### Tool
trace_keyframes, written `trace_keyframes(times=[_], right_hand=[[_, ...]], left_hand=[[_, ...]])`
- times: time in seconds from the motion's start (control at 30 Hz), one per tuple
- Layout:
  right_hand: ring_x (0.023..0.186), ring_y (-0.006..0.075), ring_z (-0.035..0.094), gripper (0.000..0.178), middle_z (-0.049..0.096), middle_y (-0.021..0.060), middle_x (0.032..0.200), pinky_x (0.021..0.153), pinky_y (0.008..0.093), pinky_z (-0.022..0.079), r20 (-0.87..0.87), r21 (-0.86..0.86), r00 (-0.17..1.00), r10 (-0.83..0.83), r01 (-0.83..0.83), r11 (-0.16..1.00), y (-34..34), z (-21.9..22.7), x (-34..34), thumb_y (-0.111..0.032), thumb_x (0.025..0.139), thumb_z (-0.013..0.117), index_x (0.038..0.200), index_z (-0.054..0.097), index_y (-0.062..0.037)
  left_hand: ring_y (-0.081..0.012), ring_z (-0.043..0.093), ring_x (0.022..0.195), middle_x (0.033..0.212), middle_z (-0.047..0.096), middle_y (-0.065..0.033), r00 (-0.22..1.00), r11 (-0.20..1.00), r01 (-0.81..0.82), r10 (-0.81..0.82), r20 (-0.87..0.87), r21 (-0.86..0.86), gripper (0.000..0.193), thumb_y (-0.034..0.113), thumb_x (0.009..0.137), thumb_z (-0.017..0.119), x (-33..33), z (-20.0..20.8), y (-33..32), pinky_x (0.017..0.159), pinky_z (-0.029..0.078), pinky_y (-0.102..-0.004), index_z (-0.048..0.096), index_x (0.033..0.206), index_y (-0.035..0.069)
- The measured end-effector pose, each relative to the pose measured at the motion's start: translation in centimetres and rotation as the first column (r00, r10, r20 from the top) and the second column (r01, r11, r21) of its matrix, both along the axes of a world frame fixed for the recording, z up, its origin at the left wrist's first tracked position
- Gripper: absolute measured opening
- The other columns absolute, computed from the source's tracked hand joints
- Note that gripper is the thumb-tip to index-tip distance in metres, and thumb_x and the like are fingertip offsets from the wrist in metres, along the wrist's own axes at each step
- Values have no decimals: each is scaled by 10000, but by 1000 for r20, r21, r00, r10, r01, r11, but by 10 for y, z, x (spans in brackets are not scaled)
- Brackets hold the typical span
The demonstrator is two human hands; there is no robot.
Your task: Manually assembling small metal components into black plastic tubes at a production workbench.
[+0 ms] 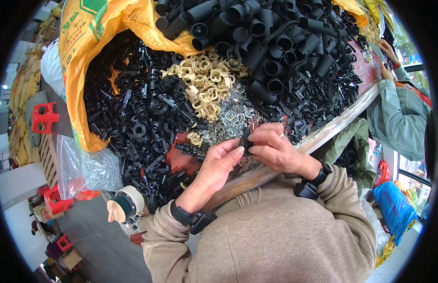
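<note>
Above the wooden front edge of the table, my left hand [216, 166] and my right hand [281, 153] meet at a small black plastic part [246, 137]. The part stands roughly upright between my fingertips. My left thumb and fingers pinch it from one side, while the right fingers close on it from the other. Just beyond lies a pile of bent silver wire clips [235, 118]. Farther back are beige plastic rings [207, 85]. Black plastic fittings [139, 129] are heaped on the left, and small black pieces [308, 106] lie on the right.
Black tubes [270, 42] are piled at the back. An orange woven sack [77, 85] spills fittings at the left. A bag of small metal pieces [101, 170] and a lidded cup [127, 202] stand near the left edge. Another person's sleeve [398, 118] shows at right.
</note>
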State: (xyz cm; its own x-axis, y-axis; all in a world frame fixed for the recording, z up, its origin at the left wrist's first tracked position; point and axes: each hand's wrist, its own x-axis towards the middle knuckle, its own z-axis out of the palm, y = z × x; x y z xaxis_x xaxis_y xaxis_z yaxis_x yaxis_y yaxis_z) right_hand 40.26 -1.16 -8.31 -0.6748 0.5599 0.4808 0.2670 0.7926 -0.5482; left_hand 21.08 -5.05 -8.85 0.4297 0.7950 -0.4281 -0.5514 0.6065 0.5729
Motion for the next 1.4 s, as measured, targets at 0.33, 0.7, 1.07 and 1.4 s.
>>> trace_keyframes(times=[0.33, 0.7, 1.07, 1.4], right_hand=[[855, 236, 499, 223, 511, 73, 926, 692, 324, 358, -109, -62, 987, -116, 110, 992, -3, -7, 3, -29, 641, 639, 841, 546, -65], [777, 225, 464, 192, 492, 55, 847, 689, 335, 340, 212, -51, 968, -138, 152, 987, -1, -2, 16, -58, 674, 632, 850, 558, -81], [739, 225, 451, 86, 455, 67, 772, 652, 329, 340, 413, -38, 898, -154, 186, 982, -6, -21, 3, -104, 695, 576, 734, 501, -82], [625, 108, 463, 136, 494, 37, 731, 541, 223, 357, -121, -808, 988, -99, -40, 588, 0, -10, 5, -164, 850, 522, 810, 499, -36]], left_hand=[[-165, 541, 955, 1047, 560, -94, 998, 999, 6, -4, 68, -35, 278, 98, 841, 531, -1, -2, 2, 858, 435, -325, 492, 1085, -29], [-192, 560, 936, 1018, 572, -126, 996, 996, -67, 71, 53, -65, 245, 93, 836, 535, -8, -2, 3, 837, 457, -321, 507, 1052, -19], [-180, 552, 956, 1031, 570, -132, 998, 998, -63, 63, -13, -10, 276, 116, 841, 536, -12, -5, -2, 826, 455, -301, 501, 1078, -21], [-173, 538, 984, 1096, 544, -98, 996, 995, 82, -83, 11, 58, 396, 116, 810, 580, -3, 4, -6, 863, 428, -305, 455, 1163, -12]])
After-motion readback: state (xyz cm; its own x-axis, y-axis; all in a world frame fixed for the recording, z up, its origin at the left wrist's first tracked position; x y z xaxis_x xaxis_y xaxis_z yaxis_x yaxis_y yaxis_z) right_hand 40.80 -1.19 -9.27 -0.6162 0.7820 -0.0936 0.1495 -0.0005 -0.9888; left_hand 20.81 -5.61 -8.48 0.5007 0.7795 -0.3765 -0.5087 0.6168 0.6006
